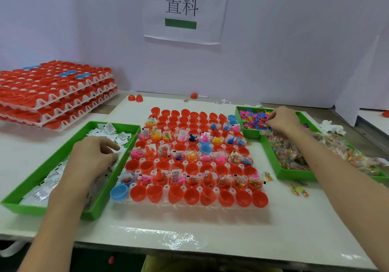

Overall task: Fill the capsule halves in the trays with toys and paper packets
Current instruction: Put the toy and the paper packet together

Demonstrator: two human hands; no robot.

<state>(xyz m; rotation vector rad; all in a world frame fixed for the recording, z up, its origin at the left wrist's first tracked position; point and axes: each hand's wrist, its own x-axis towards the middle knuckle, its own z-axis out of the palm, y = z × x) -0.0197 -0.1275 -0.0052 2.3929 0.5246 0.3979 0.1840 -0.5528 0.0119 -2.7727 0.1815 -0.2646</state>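
Forearms: left forearm (pixel 52 219) and right forearm (pixel 347 187) come in from the bottom corners, spread wide to either side.
Surface: white surface (pixel 210 229), glossy at the near edge; carries everything below.
Stack of trays: stack of trays (pixel 52 94) at far left, loaded with mostly red capsule halves, well apart from both hands.
Capsule tray: capsule tray (pixel 166 187) sits centre, between the hands. Its rows run left to right. Several rows hold toys and packets; the nearest row (pixel 191 196) and the far rows look unfilled.
Left green tray: left green tray (pixel 25 208), just beside the capsule tray, holds paper packets (pixel 109 128).
Right green trays: far one (pixel 250 133) holds toys (pixel 252 119); near one (pixel 294 174) holds clear bags (pixel 284 151) of coloured bits.
Left hand: left hand (pixel 92 155) is over the packets, fingers curled, tips down among them. Cannot tell whether a packet is gripped.
Right hand: right hand (pixel 284 120) has its fingers bunched down into the toy pile. Cannot tell whether a toy is pinched.
Key relation: the unfilled halves lie inward of both hands, to the right of the left hand and to the left of the right. The left hand is nearer the near rows, the right hand nearer the far rows.
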